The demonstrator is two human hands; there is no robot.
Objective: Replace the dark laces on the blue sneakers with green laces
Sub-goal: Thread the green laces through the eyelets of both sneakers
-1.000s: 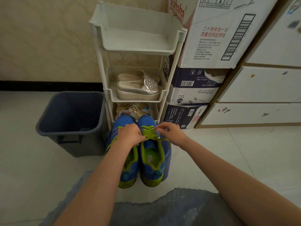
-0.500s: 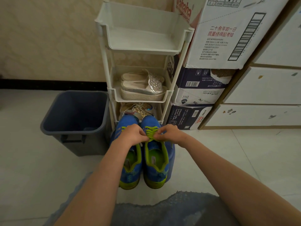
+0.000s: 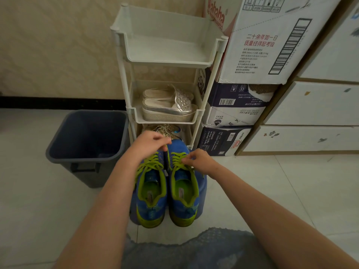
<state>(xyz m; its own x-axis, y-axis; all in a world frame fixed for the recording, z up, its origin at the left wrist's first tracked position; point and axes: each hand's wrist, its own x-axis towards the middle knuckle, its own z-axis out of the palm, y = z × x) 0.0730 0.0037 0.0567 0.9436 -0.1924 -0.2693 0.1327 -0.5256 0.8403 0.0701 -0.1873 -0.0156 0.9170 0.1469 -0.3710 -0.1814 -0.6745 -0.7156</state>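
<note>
Pale floor tiles (image 3: 262, 191) are spreading around; blue sneakers (image 3: 178, 146), under both hands, are already wearing green laces (image 3: 150, 165); right hand (image 3: 200, 162) is pinching one; left hand (image 3: 149, 144) is curling, grasp unclear; probably only tightening is remaining.

Bin (image 3: 85, 171) crowds the sneakers' (image 3: 151, 193) left, rack (image 3: 167, 62) blocks ahead, open floor (image 3: 281, 171) lies right.
</note>
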